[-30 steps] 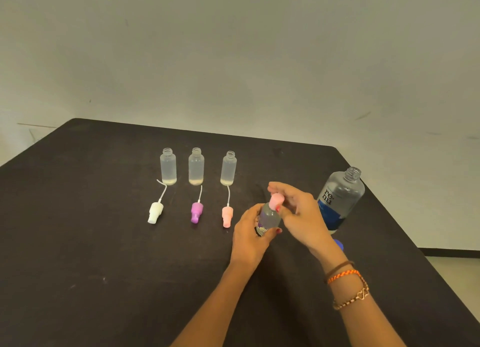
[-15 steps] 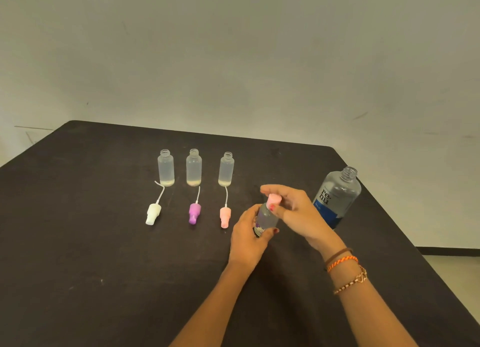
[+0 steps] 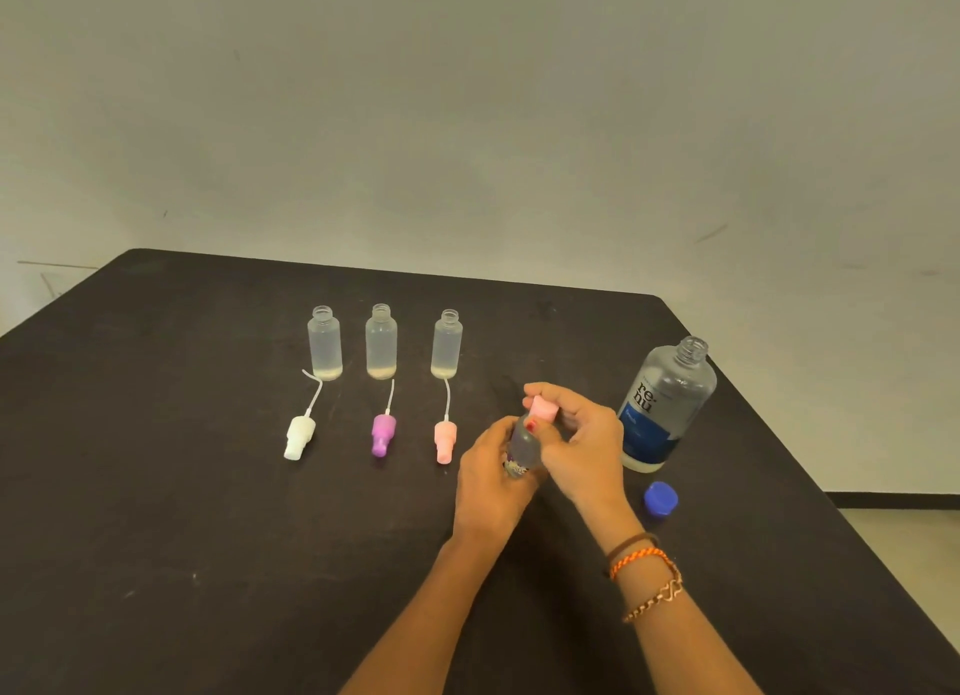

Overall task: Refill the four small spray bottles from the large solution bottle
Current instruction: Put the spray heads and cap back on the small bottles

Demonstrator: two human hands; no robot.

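My left hand (image 3: pixel 491 481) grips the body of a small clear spray bottle (image 3: pixel 522 445), held tilted above the table. The fingers of my right hand (image 3: pixel 582 439) are closed on its pink spray cap (image 3: pixel 543 409). Three other small bottles (image 3: pixel 324 343) (image 3: pixel 381 342) (image 3: pixel 447 344) stand uncapped in a row, each with a little liquid at the bottom. In front of them lie a white spray cap (image 3: pixel 298 436), a purple spray cap (image 3: pixel 383 433) and a pink spray cap (image 3: pixel 445 438), tubes attached. The large solution bottle (image 3: pixel 667 403) stands uncapped to the right.
A blue cap (image 3: pixel 661 498) lies on the black table (image 3: pixel 156 486) in front of the large bottle. The table's right edge runs close behind the large bottle; a plain wall lies beyond.
Both hands have stayed on the small bottle and its pink cap, shifting only slightly. The blue cap has come into sight beside my right wrist.
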